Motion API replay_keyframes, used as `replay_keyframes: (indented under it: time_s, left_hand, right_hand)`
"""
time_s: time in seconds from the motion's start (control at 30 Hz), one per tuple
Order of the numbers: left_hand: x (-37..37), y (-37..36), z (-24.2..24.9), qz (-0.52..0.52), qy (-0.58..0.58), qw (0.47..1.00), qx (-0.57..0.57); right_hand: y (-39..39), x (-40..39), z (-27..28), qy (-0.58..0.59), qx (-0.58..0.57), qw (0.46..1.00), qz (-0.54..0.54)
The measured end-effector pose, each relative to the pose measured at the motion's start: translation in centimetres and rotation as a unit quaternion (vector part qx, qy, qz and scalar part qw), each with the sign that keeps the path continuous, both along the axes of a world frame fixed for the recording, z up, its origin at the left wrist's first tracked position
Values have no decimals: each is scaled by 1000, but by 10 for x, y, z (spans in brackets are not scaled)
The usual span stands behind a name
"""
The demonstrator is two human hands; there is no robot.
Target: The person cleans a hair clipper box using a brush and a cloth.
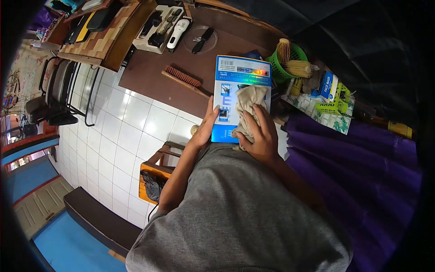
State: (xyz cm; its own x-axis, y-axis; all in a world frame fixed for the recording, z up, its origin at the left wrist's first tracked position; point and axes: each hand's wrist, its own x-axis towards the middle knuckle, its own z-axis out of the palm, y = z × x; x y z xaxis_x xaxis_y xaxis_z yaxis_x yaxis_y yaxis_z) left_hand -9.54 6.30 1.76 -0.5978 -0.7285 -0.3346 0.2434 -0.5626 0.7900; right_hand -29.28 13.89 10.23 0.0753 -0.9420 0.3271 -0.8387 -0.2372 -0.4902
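A blue and white product box is held up in front of my chest, its printed face toward me. My left hand grips its left edge, thumb on the front. My right hand presses a beige cloth against the lower right of the box face. The cloth is bunched under my fingers and covers part of the print.
A brown table carries a wooden brush, a tray of hair clippers, a green basket with brushes and a face-mask box. Purple cloth lies at right. A wooden stool stands on the white tiled floor.
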Motion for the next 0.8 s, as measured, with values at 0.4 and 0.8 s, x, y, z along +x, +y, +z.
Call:
replay_keyframes:
  time_s: [0.4, 0.8]
  left_hand:
    - [0, 2, 3, -2, -78, 997, -14]
    - [3, 2, 3, -12, -73, 997, -27]
  right_hand:
    - [-156, -22, -30, -17, -85, 981, -174]
    - [-11, 6, -1, 1, -28, 999, 18]
